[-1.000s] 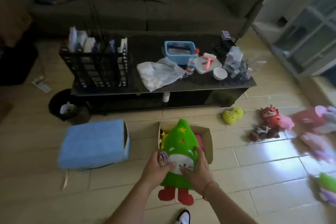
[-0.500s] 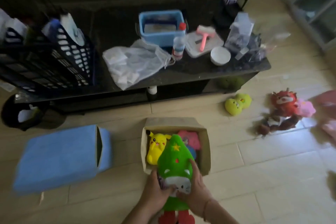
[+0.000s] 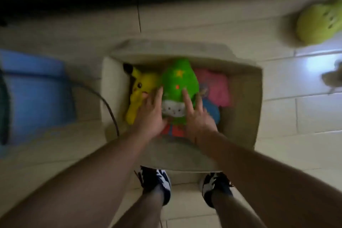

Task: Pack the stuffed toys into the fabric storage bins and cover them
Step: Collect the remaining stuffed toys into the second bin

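Tree toy [image 3: 178,81] now lies inside bin [image 3: 248,102].

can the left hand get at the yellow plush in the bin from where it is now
Probably yes. The left hand rests with straight fingers on the green tree plush, and the yellow plush lies right beside it in the open tan bin, uncovered.

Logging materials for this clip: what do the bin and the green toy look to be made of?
Bin: seemingly stiffened beige fabric with a matte, slightly rough look; its walls stand upright but the rim sags a little. Green toy: soft plush, fuzzy and matte, with stitched star decorations; it looks to dent under both hands. Blur limits certainty.
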Tool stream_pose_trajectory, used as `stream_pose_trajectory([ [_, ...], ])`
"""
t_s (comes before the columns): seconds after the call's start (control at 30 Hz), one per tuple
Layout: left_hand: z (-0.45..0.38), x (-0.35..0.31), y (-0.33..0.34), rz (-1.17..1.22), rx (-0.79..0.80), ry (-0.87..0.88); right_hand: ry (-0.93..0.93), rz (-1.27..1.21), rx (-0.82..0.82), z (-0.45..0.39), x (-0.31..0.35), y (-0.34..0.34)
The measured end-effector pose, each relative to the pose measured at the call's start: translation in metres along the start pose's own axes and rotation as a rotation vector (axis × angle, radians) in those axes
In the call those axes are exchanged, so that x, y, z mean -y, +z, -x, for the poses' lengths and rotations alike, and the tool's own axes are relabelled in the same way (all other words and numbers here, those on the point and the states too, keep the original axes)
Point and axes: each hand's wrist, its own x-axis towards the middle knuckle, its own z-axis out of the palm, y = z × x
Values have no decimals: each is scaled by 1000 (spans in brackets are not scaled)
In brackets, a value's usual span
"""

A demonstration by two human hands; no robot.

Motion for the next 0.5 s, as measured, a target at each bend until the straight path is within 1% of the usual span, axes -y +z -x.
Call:
stream_pose_trajectory([
  [0.07,-18,9,27,-150,20,1,56,56,72,-31,-11,22],
  [0.17,-27,0,47,-296,-10,-64,73,174,22,-52,-18,33],
  [0.23,-15,-14,46,-347,-32,-127,59,141,14,-43,-17,28],
  [0.3,1,-32,31,-313,-27,-187,50,66,63,-21,-20,9],
  [0.37,19,-61,12,-239,17,-280,23,27,147,10,-28,-22],
  [0.4,31,-83,-3,-200,29,-288,0,23,177,27,-37,-40],
  [0.47,69,-128,-30,-171,-26,-341,-66,14,206,66,-56,-82],
  [0.5,82,-158,-37,-104,-117,-297,-99,-10,204,88,-67,-104],
])
